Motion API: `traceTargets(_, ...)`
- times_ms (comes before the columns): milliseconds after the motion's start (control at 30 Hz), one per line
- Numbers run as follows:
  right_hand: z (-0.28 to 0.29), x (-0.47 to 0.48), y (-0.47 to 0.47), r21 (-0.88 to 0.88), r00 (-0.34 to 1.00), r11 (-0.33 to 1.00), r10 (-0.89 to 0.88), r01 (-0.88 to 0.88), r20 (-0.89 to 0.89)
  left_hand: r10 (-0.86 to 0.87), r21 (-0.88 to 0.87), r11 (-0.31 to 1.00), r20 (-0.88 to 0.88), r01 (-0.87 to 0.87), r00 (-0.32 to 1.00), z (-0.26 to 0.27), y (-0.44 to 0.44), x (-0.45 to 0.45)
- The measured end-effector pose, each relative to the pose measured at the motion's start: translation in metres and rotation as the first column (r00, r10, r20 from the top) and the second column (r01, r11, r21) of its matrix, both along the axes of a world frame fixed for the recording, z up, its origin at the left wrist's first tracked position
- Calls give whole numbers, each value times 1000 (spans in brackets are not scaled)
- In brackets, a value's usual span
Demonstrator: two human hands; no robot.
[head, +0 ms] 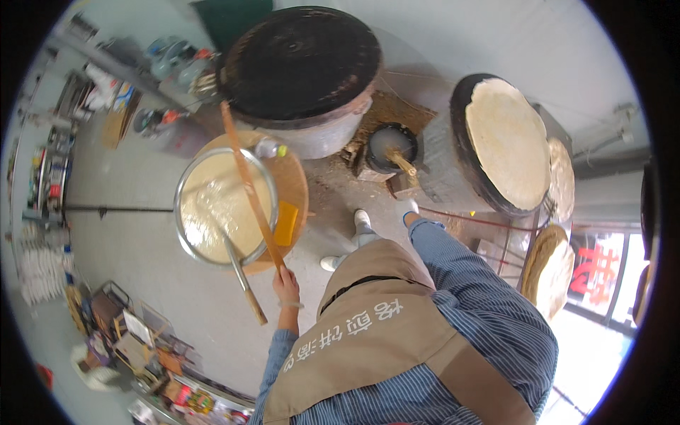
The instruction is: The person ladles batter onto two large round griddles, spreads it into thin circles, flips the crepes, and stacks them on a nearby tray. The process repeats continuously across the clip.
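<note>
My left hand [287,288] grips the lower end of a long flat wooden stick [248,183]. The stick slants up across a metal basin [177,212] of pale batter [212,196], its far tip near the rim of a bare black round griddle [303,58]. A ladle [234,255] with a wooden grip rests in the batter, its handle over the rim. My right arm reaches forward; past its rolled cuff, my right hand [408,206] is only a small whitish shape, its fingers unclear. Close by, a second griddle [461,106] bears a large thin pancake [507,143].
The basin stands on a round wooden stool top [300,186] with a yellow scraper [286,223] and a clear bottle [268,149]. A black bucket [393,146] holds liquid and a brush [399,159]. Stacked pancakes [547,271] lie at right. A red hose [478,219] runs below the second griddle.
</note>
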State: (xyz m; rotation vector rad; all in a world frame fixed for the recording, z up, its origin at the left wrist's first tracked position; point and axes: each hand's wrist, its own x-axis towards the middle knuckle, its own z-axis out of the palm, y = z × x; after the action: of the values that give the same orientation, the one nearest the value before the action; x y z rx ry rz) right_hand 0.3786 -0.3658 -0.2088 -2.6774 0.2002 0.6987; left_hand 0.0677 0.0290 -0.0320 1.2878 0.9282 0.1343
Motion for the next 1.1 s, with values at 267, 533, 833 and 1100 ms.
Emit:
traceTargets(267,16,102,-42,79,903,900,-429,430,-24,-673,336,513,-414,790,613,16,-62,85)
traceTargets(533,-25,126,-15,146,962,962,-205,232,-183,-664,83,216,-718,973,209,-92,-126,262)
traceTargets(833,43,83,0,542,855,663,-439,516,-276,-735,-180,293,-670,939,101,-154,-137,307)
traceTargets(1100,137,83,14,218,983,959,186,-182,0,-688,-204,531,-671,823,278,-171,-126,304)
